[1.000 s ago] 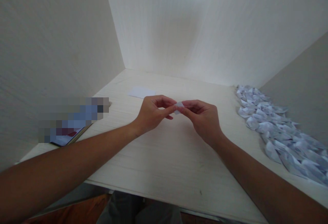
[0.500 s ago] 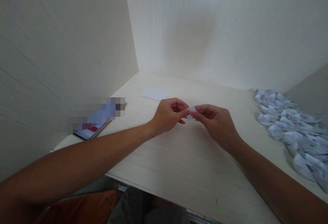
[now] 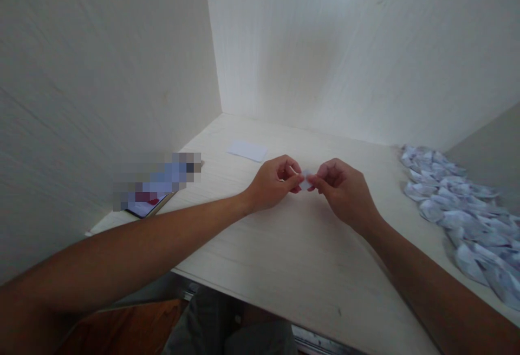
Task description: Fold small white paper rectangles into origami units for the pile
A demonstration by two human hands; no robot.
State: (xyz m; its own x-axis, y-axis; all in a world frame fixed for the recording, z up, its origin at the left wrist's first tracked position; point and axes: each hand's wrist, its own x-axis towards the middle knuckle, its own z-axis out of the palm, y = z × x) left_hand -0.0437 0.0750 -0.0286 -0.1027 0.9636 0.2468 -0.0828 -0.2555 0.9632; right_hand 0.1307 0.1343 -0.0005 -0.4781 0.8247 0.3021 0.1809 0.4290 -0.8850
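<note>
Over the middle of the pale table (image 3: 260, 257), a small folded piece of white paper (image 3: 305, 181) is held between my two hands. My left hand (image 3: 277, 182) pinches its left side between thumb and fingers. From the other side, my right hand (image 3: 343, 190) pinches it the same way, thumb toward me. The fingertips hide part of the paper, so its exact folds cannot be made out. Behind my left hand a flat white paper rectangle (image 3: 247, 150) lies on the table.
Along the right edge spreads a pile of many folded white paper pieces (image 3: 459, 203). At the left, beside my forearm, a phone (image 3: 150, 198) leans with its screen partly blurred out. Pale walls (image 3: 309, 46) enclose the table at the back and sides.
The paper between my fingers has turned a little and now looks smaller. My right fingers have curled in more. The view has shifted slightly.
</note>
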